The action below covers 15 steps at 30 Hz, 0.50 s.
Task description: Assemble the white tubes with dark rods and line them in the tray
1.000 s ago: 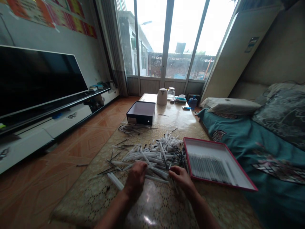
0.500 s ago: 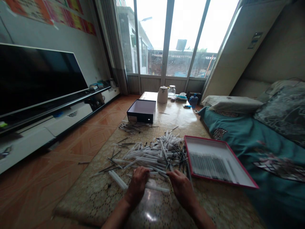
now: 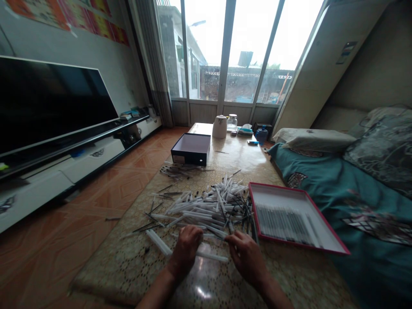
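My left hand (image 3: 187, 244) is closed, its thumb and fingers pinching one end of a pale pen barrel (image 3: 210, 235). My right hand (image 3: 243, 251) pinches near the dark end of the same slim pen, though the fingers hide part of it. Just beneath the hands lies a loose white barrel (image 3: 214, 256) on the patterned table (image 3: 135, 268). A small bundle of clear barrels (image 3: 159, 243) rests left of my left hand. Beyond my fingers spreads a big heap of white pen barrels (image 3: 201, 206), mixed with dark thin refills.
At the right, a red-rimmed box lid (image 3: 299, 189) holds a row of pens (image 3: 283, 223). A dark open box (image 3: 189, 159) stands farther back, near a kettle (image 3: 219, 127), a glass jar (image 3: 232, 123) and tissues (image 3: 246, 129). A teal-covered sofa (image 3: 309, 171) borders the right.
My right hand has shifted slightly, its fingers a little more spread around the pen's end. My left hand stays almost in place.
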Tool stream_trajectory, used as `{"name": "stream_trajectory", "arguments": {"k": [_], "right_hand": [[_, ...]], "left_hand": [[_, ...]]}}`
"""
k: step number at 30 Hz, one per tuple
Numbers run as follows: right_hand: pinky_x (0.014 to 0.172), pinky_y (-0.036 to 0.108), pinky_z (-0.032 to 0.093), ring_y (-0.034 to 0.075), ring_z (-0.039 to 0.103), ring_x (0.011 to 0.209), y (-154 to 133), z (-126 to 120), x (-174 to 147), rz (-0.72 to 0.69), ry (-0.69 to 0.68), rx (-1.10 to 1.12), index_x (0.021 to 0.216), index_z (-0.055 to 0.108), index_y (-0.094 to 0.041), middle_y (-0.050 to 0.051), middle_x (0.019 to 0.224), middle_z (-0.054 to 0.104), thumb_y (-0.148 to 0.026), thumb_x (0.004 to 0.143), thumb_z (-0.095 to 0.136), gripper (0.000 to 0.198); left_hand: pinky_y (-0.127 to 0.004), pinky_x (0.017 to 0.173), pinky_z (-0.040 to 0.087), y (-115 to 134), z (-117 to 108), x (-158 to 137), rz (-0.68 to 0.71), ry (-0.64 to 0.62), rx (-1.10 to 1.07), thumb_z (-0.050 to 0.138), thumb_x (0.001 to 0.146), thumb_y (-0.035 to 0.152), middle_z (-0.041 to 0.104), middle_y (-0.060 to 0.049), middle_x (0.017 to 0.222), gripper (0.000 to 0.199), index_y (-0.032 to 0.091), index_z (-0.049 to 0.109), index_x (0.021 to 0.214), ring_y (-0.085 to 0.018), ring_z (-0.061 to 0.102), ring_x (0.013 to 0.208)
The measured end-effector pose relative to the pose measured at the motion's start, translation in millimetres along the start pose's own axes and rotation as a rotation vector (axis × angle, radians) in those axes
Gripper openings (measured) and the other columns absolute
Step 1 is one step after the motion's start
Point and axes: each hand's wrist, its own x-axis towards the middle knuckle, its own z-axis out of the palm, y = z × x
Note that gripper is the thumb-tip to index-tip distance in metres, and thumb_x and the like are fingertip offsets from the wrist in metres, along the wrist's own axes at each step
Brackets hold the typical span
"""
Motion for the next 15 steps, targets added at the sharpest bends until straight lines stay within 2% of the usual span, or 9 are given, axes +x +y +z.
{"name": "stream_trajectory", "arguments": {"k": [5, 8, 11, 15], "right_hand": [[0.075, 0.025, 0.041, 0.017, 0.06, 0.083, -5.8, 4.3, 1.8, -0.018, -0.005, 0.004, 0.096, 0.065, -0.023, 0.004, 0.086, 0.062, -0.016, 0.085, 0.046, 0.023], [0.077, 0.025, 0.041, 0.017, 0.059, 0.087, -11.8, 10.3, 5.2, -0.034, -0.031, 0.056, 0.103, 0.063, -0.024, 0.004, 0.092, 0.063, -0.014, 0.085, 0.044, 0.027], [0.077, 0.024, 0.041, 0.016, 0.059, 0.088, -16.7, 17.1, 8.3, -0.04, -0.047, 0.096, 0.104, 0.062, -0.024, 0.004, 0.093, 0.062, -0.01, 0.085, 0.04, 0.031], [0.075, 0.024, 0.041, 0.017, 0.06, 0.085, -19.1, 24.3, 8.4, -0.038, -0.066, 0.131, 0.096, 0.062, -0.022, 0.004, 0.09, 0.062, -0.015, 0.083, 0.048, 0.021]], "left_hand": [[-0.038, 0.081, 0.039, 2.8, 0.2, -0.1, 0.129, 0.034, 0.069, 0.045, 0.085, 0.011, 0.065, -0.006, 0.088, 0.02, 0.021, 0.061, 0.093, -0.022, 0.055, 0.086], [-0.038, 0.083, 0.039, 9.3, 1.2, 1.3, 0.192, 0.009, 0.083, 0.05, 0.083, 0.011, 0.066, -0.006, 0.088, 0.019, 0.021, 0.062, 0.094, -0.022, 0.054, 0.086], [-0.04, 0.085, 0.04, 14.8, 1.4, 2.6, 0.179, -0.001, 0.083, 0.053, 0.081, 0.012, 0.065, -0.006, 0.087, 0.018, 0.021, 0.063, 0.092, -0.023, 0.054, 0.087], [-0.043, 0.094, 0.038, 13.2, 0.3, -1.3, 0.147, 0.023, 0.055, 0.05, 0.081, 0.01, 0.066, -0.006, 0.09, 0.023, 0.022, 0.064, 0.094, -0.022, 0.057, 0.09]]}}
